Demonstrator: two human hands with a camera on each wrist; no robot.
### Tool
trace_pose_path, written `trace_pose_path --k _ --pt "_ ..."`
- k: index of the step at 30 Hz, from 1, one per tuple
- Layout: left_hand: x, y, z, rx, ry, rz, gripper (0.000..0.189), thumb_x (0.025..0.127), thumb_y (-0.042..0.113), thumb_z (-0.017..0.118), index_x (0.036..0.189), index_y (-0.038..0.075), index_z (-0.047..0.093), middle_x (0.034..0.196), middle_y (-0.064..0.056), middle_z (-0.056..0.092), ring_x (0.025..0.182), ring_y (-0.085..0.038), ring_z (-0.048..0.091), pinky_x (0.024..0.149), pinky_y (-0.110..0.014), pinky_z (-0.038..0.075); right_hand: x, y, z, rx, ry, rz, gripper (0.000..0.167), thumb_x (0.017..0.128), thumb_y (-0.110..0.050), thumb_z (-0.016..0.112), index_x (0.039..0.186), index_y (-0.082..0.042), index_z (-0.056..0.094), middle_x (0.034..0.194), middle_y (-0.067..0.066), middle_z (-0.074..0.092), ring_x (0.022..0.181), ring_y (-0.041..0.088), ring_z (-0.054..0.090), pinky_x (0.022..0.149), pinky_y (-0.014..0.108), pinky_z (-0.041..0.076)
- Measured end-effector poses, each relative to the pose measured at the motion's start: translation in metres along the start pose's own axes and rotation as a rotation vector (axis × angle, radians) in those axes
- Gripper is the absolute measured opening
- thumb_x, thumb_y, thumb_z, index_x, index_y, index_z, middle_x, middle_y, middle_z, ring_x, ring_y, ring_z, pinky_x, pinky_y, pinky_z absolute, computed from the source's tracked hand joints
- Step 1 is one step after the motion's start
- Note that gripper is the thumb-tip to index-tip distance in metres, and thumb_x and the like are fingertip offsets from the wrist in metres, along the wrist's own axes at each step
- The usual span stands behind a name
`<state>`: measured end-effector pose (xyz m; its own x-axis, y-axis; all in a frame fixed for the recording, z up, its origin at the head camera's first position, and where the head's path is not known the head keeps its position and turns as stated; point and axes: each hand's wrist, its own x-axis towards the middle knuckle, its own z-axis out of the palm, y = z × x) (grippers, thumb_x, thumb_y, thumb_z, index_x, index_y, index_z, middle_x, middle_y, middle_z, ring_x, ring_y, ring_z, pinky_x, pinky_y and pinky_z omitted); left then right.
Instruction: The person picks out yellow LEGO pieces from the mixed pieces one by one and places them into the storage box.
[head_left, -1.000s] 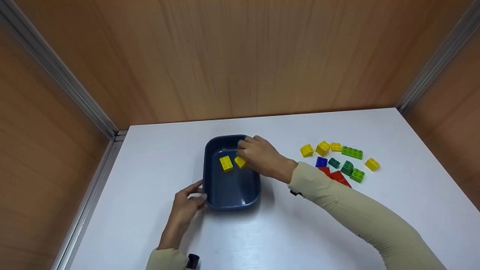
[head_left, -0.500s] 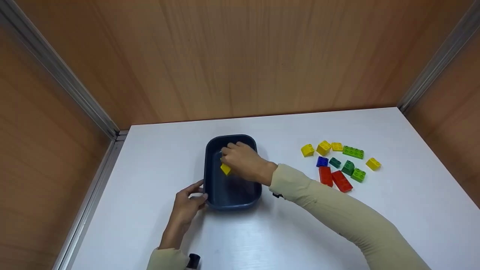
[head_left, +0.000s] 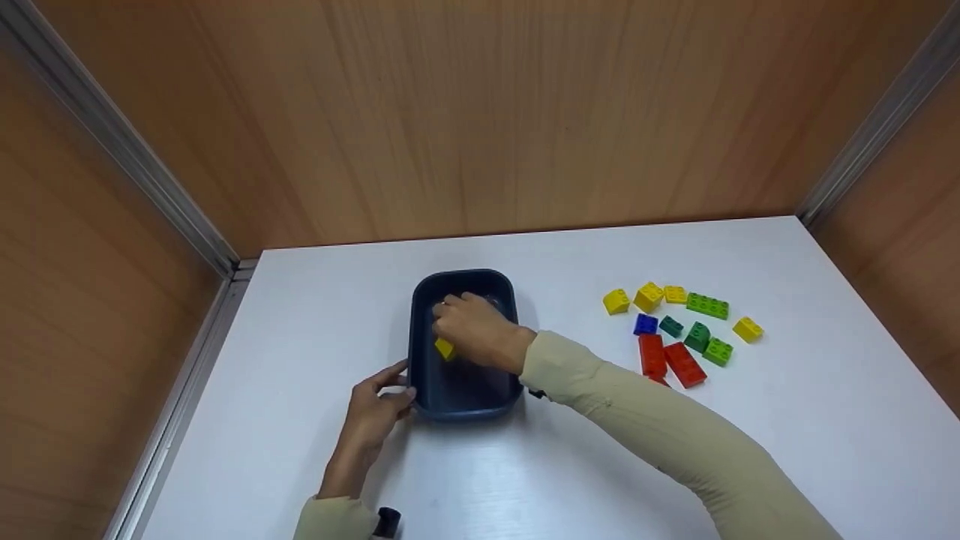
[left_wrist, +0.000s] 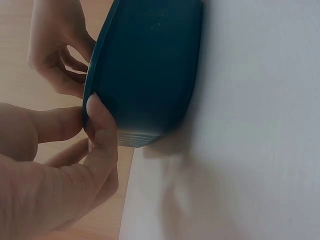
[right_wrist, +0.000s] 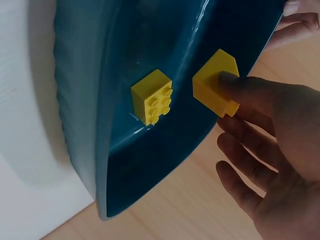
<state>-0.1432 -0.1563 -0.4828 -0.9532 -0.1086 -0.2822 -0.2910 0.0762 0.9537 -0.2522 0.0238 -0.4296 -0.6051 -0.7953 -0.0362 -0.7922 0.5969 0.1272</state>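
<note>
My right hand [head_left: 476, 330] is inside the dark blue plastic tray [head_left: 465, 414]. Between thumb and fingers it pinches a yellow toy brick [right_wrist: 212, 82] with a sloped side, held above the tray floor. A second yellow brick [right_wrist: 152, 97], studded, lies in the tray beside it; in the head view the right hand hides this one. At the tray's near left corner, my left hand [head_left: 373, 409] grips the rim, thumb on one side and fingers on the other, as the left wrist view shows.
To the right on the white table [head_left: 600, 450] lie several loose bricks: yellow [head_left: 649, 296], green [head_left: 707, 305], blue [head_left: 646, 324] and red [head_left: 685, 365]. The right sleeve [head_left: 637, 405] partly covers another red one. Wooden panels [head_left: 480, 112] enclose the table.
My right hand has moved left and slightly nearer, deeper over the tray, carrying the yellow brick. It now covers the other yellow brick in the head view. The left hand stays on the rim.
</note>
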Motion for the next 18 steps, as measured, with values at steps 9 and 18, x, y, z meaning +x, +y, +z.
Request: trace_pose_path --k 9,18 --pt "0.000 0.001 0.001 -0.009 -0.003 0.003 0.051 0.099 -0.010 0.061 0.150 -0.006 0.054 0.123 -0.022 0.055 0.085 -0.016 0.066 0.072 -0.027 0.059 0.008 -0.006 0.003 -0.043 -0.041 -0.008 0.032 0.099 -0.018 0.077 0.131 -0.014 0.075 0.136 0.006 0.070 0.126 0.023 0.064 0.112 0.040 0.051" --pt "0.000 0.000 0.000 0.005 -0.011 -0.003 0.052 0.100 -0.008 0.061 0.151 -0.005 0.053 0.125 -0.022 0.055 0.086 -0.017 0.065 0.077 -0.031 0.059 0.014 -0.008 0.008 -0.028 -0.097 0.009 0.029 0.097 -0.013 0.078 0.126 -0.016 0.076 0.132 0.005 0.071 0.125 0.022 0.064 0.113 0.040 0.050"
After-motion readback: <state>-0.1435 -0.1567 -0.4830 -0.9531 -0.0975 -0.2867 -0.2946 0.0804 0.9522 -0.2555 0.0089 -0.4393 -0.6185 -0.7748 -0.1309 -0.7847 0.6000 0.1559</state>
